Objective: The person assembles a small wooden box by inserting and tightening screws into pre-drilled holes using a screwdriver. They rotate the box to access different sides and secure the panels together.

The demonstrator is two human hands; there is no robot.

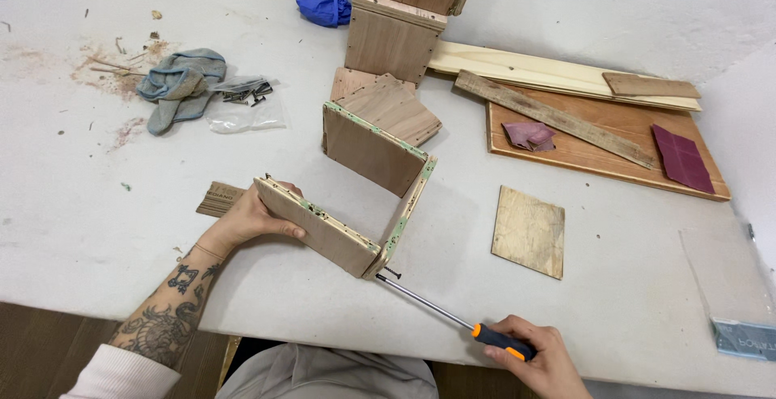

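A three-sided wooden box frame (372, 181) stands open-topped on the white worktop (97, 229) at the centre of the frame, its plywood panels joined in a U shape with greenish marks along the edges. The left hand (246, 219), lower left of centre, has its fingers (284, 229) clamped on the outer end of the near panel, steadying it. The right hand (543, 358), at the bottom right, has its fingers wrapped around the orange-and-black handle of a screwdriver (453, 316), whose thin metal shaft runs up-left to a dark screw (391, 271) at the frame's lower corner.

Just right of the frame lies a loose plywood square (529, 231). Toward the upper right, a long board (606, 136) carries pieces of reddish sandpaper (683, 158) and wooden strips. Above the frame stand stacked wooden boxes (396, 31). In the upper left are a grey-blue rag (179, 84) and a clear bag of screws (246, 101).
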